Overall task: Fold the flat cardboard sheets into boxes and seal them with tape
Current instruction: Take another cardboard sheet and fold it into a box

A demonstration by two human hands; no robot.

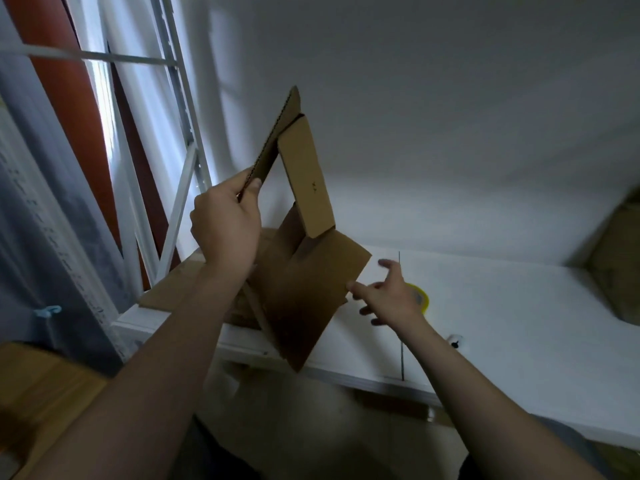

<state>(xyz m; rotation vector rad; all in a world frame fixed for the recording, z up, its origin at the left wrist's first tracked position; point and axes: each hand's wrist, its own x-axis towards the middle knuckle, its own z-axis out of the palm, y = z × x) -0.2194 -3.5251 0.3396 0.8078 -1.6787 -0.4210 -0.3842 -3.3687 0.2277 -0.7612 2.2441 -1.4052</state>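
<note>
Holding the cardboard sheet (pixel 304 292) up in the air, the left hand (pixel 225 226) pinches the top edge of it. The thumb (pixel 254 188) sits on one side and the curled fingers are hidden on the other side. The sheet is partly folded. One long flap (pixel 308 181) sticks up, and the wide part hangs down over the front edge of the white table (pixel 502 323).

The right hand (pixel 391 292) is open, with its fingers spread wide, and it holds nothing. Its thumb tip is right at the sheet's right edge, but I cannot tell if it touches. The two hands are well apart, the left one high and the right one low.

A yellow tape roll (pixel 423 297) lies on the table just behind the right hand, and the hand hides most of it. More flat cardboard (pixel 173 289) lies on the left end of the table, partly hidden by the left arm and the held sheet.

A brown thing (pixel 620 265) at the far right is blurry and cut off, so I cannot tell what it is. A small white thing (pixel 455 341) near the right arm is too tiny to make out.
</note>
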